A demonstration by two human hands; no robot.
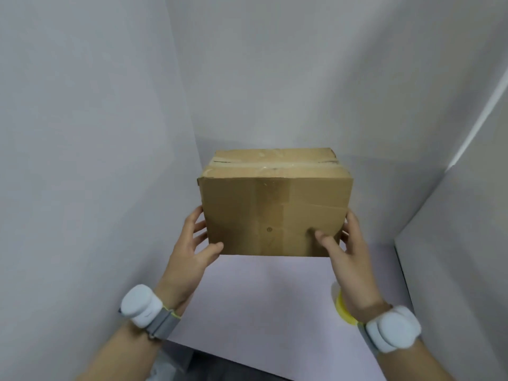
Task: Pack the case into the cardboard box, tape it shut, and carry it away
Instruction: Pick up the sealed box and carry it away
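A brown cardboard box [275, 207] is held up in the middle of the view, closed, with clear tape along its top seam. My left hand [193, 247] grips its lower left edge, thumb on the front face and fingers round the side. My right hand [346, 243] grips the lower right edge the same way, thumb pressed on the front. The case is hidden; whatever is inside the box cannot be seen. Both wrists carry white strapped devices.
A pale lilac table [269, 303] lies below the box, boxed in by grey-white walls on the left, back and right. A yellow tape roll [343, 309] rests on the table, partly hidden by my right wrist. The table's near edge runs bottom left.
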